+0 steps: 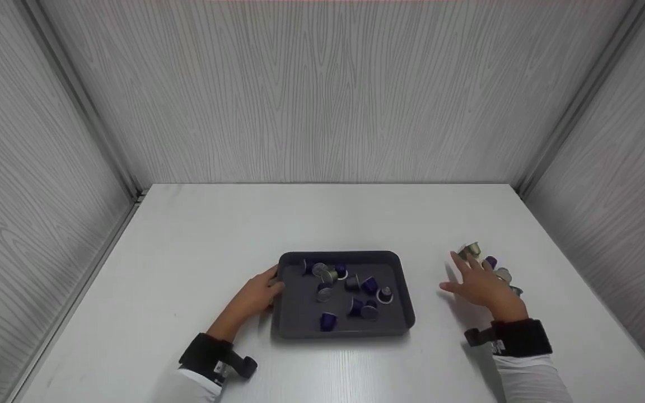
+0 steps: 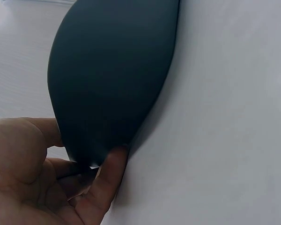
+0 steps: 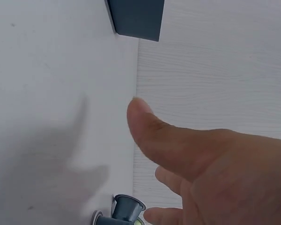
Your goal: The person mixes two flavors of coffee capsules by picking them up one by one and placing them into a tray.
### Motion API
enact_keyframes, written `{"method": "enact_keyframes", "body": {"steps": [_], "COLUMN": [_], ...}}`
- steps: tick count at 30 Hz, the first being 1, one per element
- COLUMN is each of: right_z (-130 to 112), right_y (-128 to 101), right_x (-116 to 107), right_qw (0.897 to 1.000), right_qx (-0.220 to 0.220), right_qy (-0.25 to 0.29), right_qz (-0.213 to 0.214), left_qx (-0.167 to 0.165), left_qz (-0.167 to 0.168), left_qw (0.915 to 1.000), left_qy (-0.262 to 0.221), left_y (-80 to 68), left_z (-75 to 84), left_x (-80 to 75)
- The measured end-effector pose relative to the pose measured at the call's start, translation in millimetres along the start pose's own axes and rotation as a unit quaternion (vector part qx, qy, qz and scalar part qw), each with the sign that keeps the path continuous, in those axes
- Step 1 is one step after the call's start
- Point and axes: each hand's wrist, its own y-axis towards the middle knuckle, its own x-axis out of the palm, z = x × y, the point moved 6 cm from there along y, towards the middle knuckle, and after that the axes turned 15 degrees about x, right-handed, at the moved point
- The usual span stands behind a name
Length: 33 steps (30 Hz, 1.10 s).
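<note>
A dark grey rectangular tray (image 1: 300,319) lies on the white table, with several coffee capsules in purple, green and grey scattered in it, one a purple capsule (image 1: 328,321) near its front wall. At the tray's left side my left hand (image 1: 254,294) grips the wall between thumb and fingers; the left wrist view shows the tray's outer wall (image 2: 112,79) close up. My right hand (image 1: 482,286) hovers with fingers spread by a loose group of capsules, among them a green capsule (image 1: 473,249) and a purple capsule (image 1: 490,261). The hand partly hides this group.
The white table (image 1: 216,224) is bounded by a wood-grain back panel (image 1: 322,101) and side panels at left and right. In the right wrist view, the tray's corner (image 3: 136,18) shows at the top and a grey capsule (image 3: 128,208) at the bottom.
</note>
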Motion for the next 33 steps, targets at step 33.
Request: {"method": "enact_keyframes", "body": {"steps": [33], "right_z": [7], "right_y": [-2], "right_x": [-8], "right_qw": [1.000], "right_qx": [-0.023], "right_qy": [-0.011], "right_qz": [0.019], "left_qx": [0.005], "left_qz": [0.004], "left_qw": [0.9998], "left_qy": [0.018], "left_y": [-0.2], "left_z": [1.3], "left_x": [-1.7]}}
